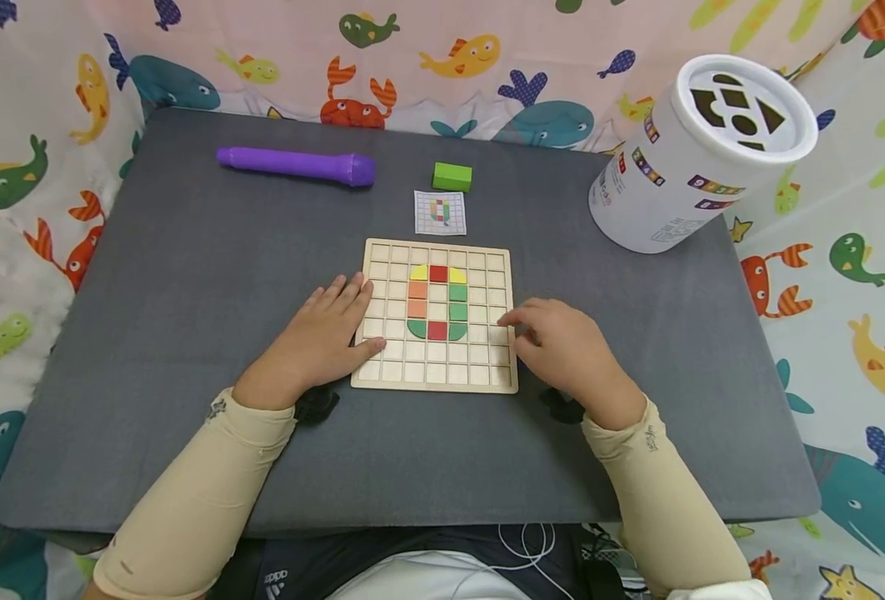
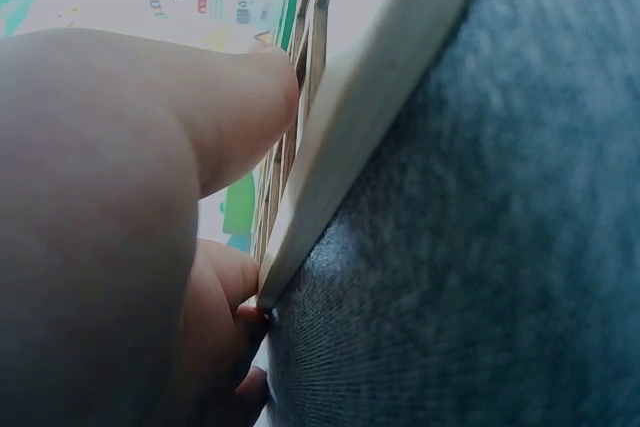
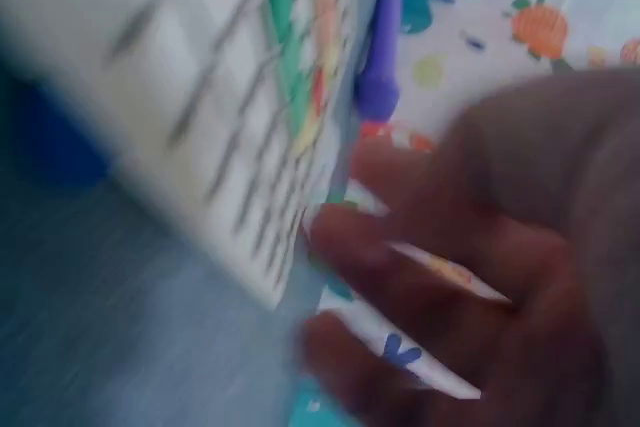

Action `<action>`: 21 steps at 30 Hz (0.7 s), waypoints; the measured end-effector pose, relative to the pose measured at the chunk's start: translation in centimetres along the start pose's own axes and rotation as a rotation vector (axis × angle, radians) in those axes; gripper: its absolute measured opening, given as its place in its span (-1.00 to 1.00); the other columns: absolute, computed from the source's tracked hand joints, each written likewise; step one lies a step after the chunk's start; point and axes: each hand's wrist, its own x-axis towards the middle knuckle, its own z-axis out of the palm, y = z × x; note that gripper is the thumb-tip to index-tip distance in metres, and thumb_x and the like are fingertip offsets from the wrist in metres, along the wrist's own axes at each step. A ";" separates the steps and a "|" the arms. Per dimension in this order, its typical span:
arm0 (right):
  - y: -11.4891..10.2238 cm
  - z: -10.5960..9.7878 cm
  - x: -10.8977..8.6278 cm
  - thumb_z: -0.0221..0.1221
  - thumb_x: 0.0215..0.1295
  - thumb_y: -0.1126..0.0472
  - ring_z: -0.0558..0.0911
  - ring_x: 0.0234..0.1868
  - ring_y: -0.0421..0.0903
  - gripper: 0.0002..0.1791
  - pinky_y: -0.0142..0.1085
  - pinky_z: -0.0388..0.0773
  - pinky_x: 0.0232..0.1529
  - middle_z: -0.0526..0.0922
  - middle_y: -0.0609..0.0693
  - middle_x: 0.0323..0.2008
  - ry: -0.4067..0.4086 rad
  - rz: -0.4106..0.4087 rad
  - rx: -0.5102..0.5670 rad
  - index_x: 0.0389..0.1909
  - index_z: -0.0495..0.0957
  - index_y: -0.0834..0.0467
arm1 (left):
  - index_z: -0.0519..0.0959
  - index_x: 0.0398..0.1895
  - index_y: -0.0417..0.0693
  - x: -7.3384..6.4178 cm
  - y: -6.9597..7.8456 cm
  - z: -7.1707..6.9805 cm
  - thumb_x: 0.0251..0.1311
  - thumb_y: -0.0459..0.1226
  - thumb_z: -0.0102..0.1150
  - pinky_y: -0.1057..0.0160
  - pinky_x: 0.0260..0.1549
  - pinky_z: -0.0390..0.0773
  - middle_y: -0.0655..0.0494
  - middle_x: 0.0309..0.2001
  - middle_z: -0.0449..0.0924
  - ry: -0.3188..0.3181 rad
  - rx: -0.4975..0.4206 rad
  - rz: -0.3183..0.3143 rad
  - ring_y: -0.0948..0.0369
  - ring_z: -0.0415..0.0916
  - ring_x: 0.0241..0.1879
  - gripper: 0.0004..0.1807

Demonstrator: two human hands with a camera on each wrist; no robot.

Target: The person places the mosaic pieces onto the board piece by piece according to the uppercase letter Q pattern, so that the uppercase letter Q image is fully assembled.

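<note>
A square wooden grid board (image 1: pixel 435 387) lies on the grey table, with coloured pieces forming a ring in its middle. The ring has red pieces (image 1: pixel 437 331) at top and bottom, orange ones (image 1: pixel 417 290) on the left, green ones (image 1: pixel 457 311) on the right and yellow corners (image 1: pixel 457 275) above. My left hand (image 1: pixel 322 333) rests along the board's left edge, fingers spread, thumb (image 2: pixel 255 97) over the rim. At the right edge, my right hand (image 1: pixel 570 346) has loosely bent fingers (image 3: pixel 360 247) with nothing held; its index fingertip overlaps the outer cells in the head view.
Just behind the board lies a small printed card (image 1: pixel 440 213) with a similar ring pattern, and a green block (image 1: pixel 452 177) behind it. A purple stick with a thicker end (image 1: pixel 296 165) lies back left. A white canister (image 1: pixel 637 200) with a shape-hole lid stands back right.
</note>
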 end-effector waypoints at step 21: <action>1.4 3.4 -3.9 0.39 0.14 0.11 0.70 -0.30 -0.04 -0.79 -0.06 0.65 -0.40 0.78 -0.10 -0.26 0.231 -0.009 -0.134 -0.21 0.85 0.04 | -0.22 0.76 -0.16 0.1 0.0 0.3 0.58 0.24 -0.06 -0.15 0.61 -0.30 -0.09 0.74 -0.35 0.004 -0.005 0.000 -0.09 -0.40 0.70 0.02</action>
